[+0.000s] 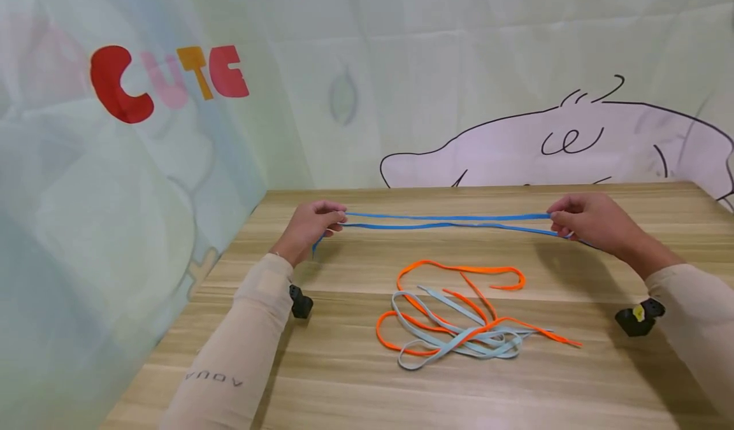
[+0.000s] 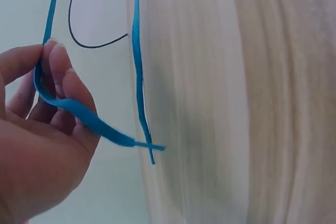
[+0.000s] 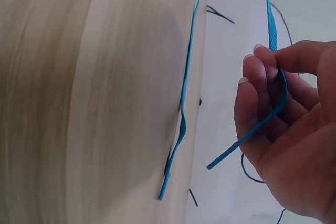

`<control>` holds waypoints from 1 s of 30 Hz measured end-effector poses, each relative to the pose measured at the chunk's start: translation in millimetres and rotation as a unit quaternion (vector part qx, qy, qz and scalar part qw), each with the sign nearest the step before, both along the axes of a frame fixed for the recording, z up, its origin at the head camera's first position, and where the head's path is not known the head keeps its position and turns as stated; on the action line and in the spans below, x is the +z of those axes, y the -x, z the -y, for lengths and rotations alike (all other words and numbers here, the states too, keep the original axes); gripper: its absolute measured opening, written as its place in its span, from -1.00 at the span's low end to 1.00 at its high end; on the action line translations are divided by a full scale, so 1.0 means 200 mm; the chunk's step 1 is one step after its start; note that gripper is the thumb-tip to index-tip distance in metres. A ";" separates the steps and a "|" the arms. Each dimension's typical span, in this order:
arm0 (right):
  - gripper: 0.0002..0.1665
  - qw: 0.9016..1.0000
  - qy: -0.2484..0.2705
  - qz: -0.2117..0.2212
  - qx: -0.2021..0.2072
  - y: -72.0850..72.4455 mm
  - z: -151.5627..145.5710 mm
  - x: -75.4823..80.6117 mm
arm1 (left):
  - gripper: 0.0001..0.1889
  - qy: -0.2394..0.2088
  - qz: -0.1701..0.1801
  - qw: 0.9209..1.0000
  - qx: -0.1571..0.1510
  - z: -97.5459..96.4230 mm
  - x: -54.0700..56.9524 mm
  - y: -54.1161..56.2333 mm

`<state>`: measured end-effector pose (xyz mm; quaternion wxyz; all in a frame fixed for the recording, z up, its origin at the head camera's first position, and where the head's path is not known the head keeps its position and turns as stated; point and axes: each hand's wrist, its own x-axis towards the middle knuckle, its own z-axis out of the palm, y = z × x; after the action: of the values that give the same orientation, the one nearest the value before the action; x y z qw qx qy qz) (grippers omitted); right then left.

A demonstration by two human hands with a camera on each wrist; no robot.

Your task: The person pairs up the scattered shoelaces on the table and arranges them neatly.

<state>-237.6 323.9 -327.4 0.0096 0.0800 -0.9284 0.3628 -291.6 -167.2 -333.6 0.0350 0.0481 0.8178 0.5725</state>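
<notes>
A blue shoelace [image 1: 447, 218] is stretched sideways above the far part of the table, pinched near one end by my left hand [image 1: 309, 226] and near the other by my right hand [image 1: 599, 223]. In the left wrist view, its tipped end hangs across the left palm [image 2: 42, 150]. The opposite tip crosses the right palm [image 3: 304, 145] in the right wrist view. A second blue shoelace [image 1: 401, 227] lies on the table close to the back edge, roughly parallel to the held one and touched by neither hand.
Orange shoelaces [image 1: 459, 268] and pale grey-blue shoelaces [image 1: 441, 352] lie in a loose tangle mid-table, nearer me. The wooden table [image 1: 344, 385] meets a printed cloth backdrop [image 1: 321, 130] behind and at left. A black camera [image 1: 301, 302] sits at the left wrist, another camera [image 1: 633, 320] at the right.
</notes>
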 end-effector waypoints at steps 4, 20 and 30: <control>-0.65 1.000 -0.026 0.001 -0.009 0.01 -0.01 -0.02 | -0.73 0.015 0.005 1.000 0.001 0.01 0.00 0.02; -0.75 0.986 -0.146 -0.083 -0.012 0.04 -0.06 -0.07 | -0.77 0.194 -0.026 0.980 -0.025 0.03 -0.01 0.04; -0.80 0.980 -0.187 -0.051 -0.040 0.06 -0.07 -0.08 | -0.78 0.219 -0.032 0.975 -0.015 0.03 -0.05 0.07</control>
<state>-248.8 337.2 -342.4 0.0567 0.0619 -0.9806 0.1774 -306.3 -173.3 -344.0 0.0272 0.0694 0.9231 0.3773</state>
